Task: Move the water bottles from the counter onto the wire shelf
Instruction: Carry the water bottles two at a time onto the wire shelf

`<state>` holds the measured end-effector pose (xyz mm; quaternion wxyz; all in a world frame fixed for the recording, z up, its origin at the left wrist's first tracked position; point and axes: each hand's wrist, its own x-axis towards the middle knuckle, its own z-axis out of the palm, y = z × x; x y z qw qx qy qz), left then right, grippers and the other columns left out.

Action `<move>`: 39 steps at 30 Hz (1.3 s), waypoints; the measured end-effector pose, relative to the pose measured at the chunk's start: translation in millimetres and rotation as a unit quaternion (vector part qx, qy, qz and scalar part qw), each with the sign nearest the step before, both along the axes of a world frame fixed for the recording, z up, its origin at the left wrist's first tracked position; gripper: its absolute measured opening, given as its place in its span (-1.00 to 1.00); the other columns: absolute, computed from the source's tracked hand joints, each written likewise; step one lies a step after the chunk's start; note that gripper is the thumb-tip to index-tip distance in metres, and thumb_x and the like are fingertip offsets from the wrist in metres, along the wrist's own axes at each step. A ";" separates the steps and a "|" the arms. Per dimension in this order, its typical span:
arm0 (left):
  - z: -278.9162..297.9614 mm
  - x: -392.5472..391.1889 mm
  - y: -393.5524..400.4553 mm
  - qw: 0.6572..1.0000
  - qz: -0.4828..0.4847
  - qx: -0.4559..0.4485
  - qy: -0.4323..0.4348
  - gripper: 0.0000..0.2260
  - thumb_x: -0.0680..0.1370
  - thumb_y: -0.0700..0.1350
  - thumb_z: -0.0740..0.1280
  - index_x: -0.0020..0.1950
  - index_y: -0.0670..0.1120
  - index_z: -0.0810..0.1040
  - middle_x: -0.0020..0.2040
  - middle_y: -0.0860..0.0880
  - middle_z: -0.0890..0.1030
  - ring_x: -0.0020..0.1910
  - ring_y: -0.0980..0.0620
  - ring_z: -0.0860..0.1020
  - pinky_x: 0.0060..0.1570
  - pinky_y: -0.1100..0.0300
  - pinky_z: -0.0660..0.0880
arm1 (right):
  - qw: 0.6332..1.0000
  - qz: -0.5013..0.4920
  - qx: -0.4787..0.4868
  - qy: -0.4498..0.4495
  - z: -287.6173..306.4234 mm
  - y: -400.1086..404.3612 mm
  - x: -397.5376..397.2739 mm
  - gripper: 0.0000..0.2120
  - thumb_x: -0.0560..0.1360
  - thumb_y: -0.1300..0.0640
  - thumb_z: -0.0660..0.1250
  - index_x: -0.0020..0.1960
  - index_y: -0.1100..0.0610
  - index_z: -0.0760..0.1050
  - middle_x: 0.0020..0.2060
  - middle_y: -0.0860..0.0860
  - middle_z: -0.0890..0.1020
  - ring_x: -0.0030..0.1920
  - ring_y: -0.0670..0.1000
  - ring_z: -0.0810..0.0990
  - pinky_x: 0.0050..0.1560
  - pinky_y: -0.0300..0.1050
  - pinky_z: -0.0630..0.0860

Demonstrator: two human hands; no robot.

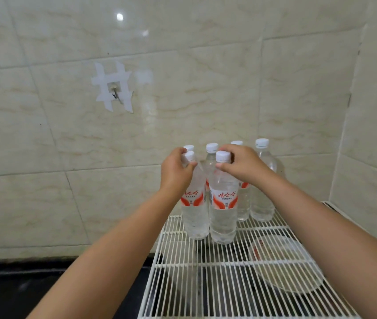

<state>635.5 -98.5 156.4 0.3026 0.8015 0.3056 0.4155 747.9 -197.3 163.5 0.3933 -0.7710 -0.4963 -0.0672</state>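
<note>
Several clear water bottles with white caps and red-and-white labels stand upright at the back of the white wire shelf. My left hand grips the neck of the front left bottle. My right hand grips the neck of the front right bottle. Both front bottles rest with their bases on the shelf wires, side by side and touching. Behind them stand more bottles, among them the one at the far right, partly hidden by my hands.
A tiled wall rises just behind the shelf, with a taped hook at the left. A dark counter lies low at the left. Under the shelf wires sits a round pale plate. A side wall closes the right.
</note>
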 end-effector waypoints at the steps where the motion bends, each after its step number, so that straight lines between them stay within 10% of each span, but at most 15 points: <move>1: 0.7 0.1 0.7 1.000 0.003 0.005 0.003 -0.63 0.53 -0.18 0.33 0.33 -0.20 0.42 0.25 -0.17 0.55 0.23 -0.11 0.49 0.18 0.13 0.42 | 1.000 0.000 -0.003 -0.004 0.9 2.0 0.1 -0.63 0.43 0.15 0.35 0.21 0.17 0.45 -0.07 0.03 0.53 -0.07 -0.03 0.43 -0.17 -0.23 0.32; 39: -10.9 -20.7 27.1 0.996 -0.019 0.046 0.079 -0.57 0.59 -0.08 0.22 0.44 -0.12 0.27 0.37 -0.13 0.44 0.35 -0.06 0.42 0.28 0.08 0.39 | 0.994 -0.089 -0.002 -0.061 -8.9 19.7 -20.0 -0.50 0.50 0.03 0.26 0.38 0.15 0.26 0.35 0.11 0.39 0.34 0.10 0.36 0.32 -0.03 0.32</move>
